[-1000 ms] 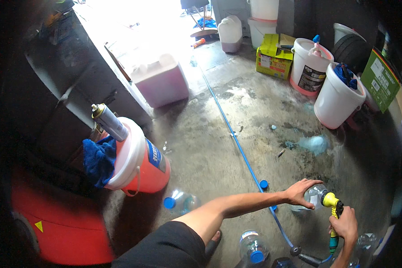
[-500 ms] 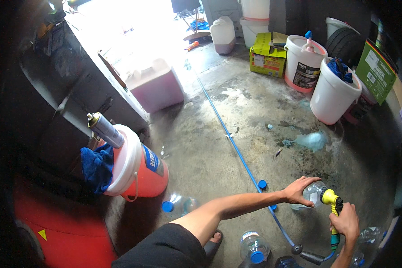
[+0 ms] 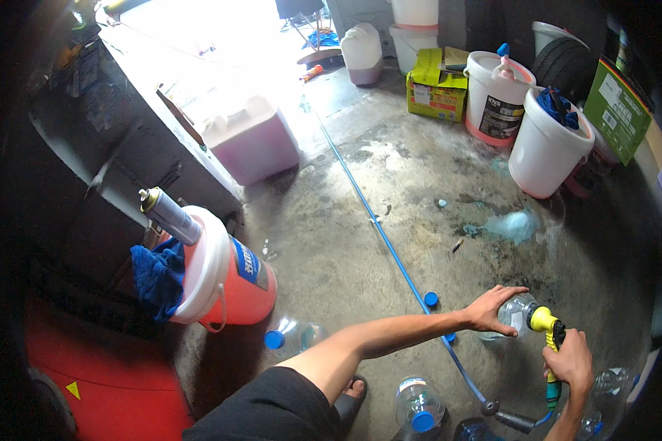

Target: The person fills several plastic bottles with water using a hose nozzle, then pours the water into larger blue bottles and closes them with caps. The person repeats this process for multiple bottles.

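My left hand is wrapped round a clear plastic bottle, which is tilted with its mouth toward the right. Against that mouth sits the head of a yellow hose spray gun, its grip held in my right hand. Whether water is running cannot be made out. Below the gun, the blue hose joins at a green connector. Two loose blue caps, one beside the hose and another nearer me, lie on the floor by my left wrist.
Capped clear bottles lie at my feet, one at left and one nearer; more lie at lower right. A pink-filled bucket with a spray can and blue cloth stands left. Large jugs, white buckets and a green box stand farther off.
The view has shifted slightly. Both hands keep their hold on the bottle and the spray gun, with hardly any movement.
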Action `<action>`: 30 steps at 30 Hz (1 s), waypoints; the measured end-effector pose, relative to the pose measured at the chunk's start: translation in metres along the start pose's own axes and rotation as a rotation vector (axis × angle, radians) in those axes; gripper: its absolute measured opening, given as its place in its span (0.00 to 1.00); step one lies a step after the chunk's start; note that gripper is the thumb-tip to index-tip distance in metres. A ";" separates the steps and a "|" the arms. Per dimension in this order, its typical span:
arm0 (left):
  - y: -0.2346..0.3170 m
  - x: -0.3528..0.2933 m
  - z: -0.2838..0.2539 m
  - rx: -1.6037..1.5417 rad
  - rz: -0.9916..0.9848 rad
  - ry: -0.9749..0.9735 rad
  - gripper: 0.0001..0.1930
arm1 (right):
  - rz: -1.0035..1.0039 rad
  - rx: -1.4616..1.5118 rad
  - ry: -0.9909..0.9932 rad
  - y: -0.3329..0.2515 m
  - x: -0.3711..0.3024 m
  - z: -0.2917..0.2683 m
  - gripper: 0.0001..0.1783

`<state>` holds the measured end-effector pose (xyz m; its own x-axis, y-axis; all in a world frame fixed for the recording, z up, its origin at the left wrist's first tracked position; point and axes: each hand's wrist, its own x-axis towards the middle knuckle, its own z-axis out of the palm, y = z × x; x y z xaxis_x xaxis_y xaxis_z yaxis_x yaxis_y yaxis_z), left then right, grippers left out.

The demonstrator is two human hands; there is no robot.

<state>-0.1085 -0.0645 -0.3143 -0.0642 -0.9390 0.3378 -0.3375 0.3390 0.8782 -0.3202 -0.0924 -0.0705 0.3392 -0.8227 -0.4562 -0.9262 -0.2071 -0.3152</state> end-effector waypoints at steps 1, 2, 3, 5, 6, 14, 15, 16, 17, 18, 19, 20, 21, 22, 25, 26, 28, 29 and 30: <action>0.000 0.000 0.000 0.005 -0.001 -0.003 0.61 | -0.006 -0.002 0.002 0.000 0.000 0.000 0.13; 0.000 0.000 0.000 0.006 -0.003 -0.003 0.61 | -0.011 -0.004 0.003 0.000 0.000 -0.001 0.13; 0.000 0.000 -0.001 0.006 -0.004 -0.004 0.61 | -0.015 -0.006 0.004 -0.001 0.000 -0.001 0.12; 0.001 0.000 -0.002 0.005 -0.009 -0.008 0.61 | -0.009 -0.007 0.013 -0.003 -0.001 -0.001 0.12; 0.002 0.000 -0.002 0.002 -0.015 -0.013 0.60 | -0.004 -0.007 0.016 -0.005 -0.002 -0.001 0.12; -0.012 0.003 0.001 0.004 0.061 0.043 0.58 | -0.039 -0.064 -0.018 -0.005 -0.004 -0.004 0.15; -0.012 0.003 0.001 0.019 0.087 0.064 0.57 | -0.059 -0.040 -0.037 -0.003 -0.003 -0.004 0.15; -0.012 0.002 0.001 0.048 0.060 0.062 0.58 | -0.044 -0.064 -0.052 -0.002 -0.002 -0.003 0.16; -0.010 0.002 0.000 0.026 0.042 0.044 0.58 | -0.027 -0.086 -0.056 -0.002 0.000 -0.003 0.17; -0.007 0.001 -0.002 0.017 0.032 0.034 0.58 | -0.037 -0.096 -0.047 -0.002 0.001 -0.002 0.17; -0.004 0.000 -0.004 0.010 0.016 0.025 0.58 | -0.014 -0.109 -0.046 -0.002 0.000 -0.001 0.17; -0.001 0.000 -0.005 -0.004 0.007 0.016 0.58 | -0.024 -0.106 -0.035 -0.003 0.001 -0.001 0.17; 0.002 0.001 -0.008 -0.001 -0.016 -0.002 0.58 | -0.022 -0.095 -0.041 -0.005 0.002 -0.001 0.16; 0.005 0.000 -0.008 0.004 -0.018 0.005 0.57 | -0.034 -0.078 -0.047 -0.005 0.002 -0.001 0.16; 0.007 0.002 -0.009 -0.008 -0.018 -0.004 0.55 | -0.058 -0.062 -0.048 -0.005 0.003 0.001 0.15; 0.007 0.002 -0.009 0.004 -0.032 -0.009 0.56 | -0.051 -0.057 -0.057 -0.004 0.003 0.001 0.14; 0.005 0.002 -0.008 0.014 -0.030 -0.006 0.56 | -0.051 -0.051 -0.064 -0.002 0.004 0.001 0.13; 0.004 0.003 -0.008 0.006 -0.013 0.000 0.56 | -0.048 -0.060 -0.071 -0.002 0.006 0.002 0.13; 0.004 0.002 -0.007 0.003 -0.016 -0.001 0.57 | -0.054 -0.061 -0.073 -0.001 0.006 0.003 0.12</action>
<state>-0.1033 -0.0643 -0.3074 -0.0597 -0.9443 0.3236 -0.3413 0.3240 0.8823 -0.3172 -0.0955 -0.0750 0.3977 -0.7690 -0.5005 -0.9139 -0.2834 -0.2906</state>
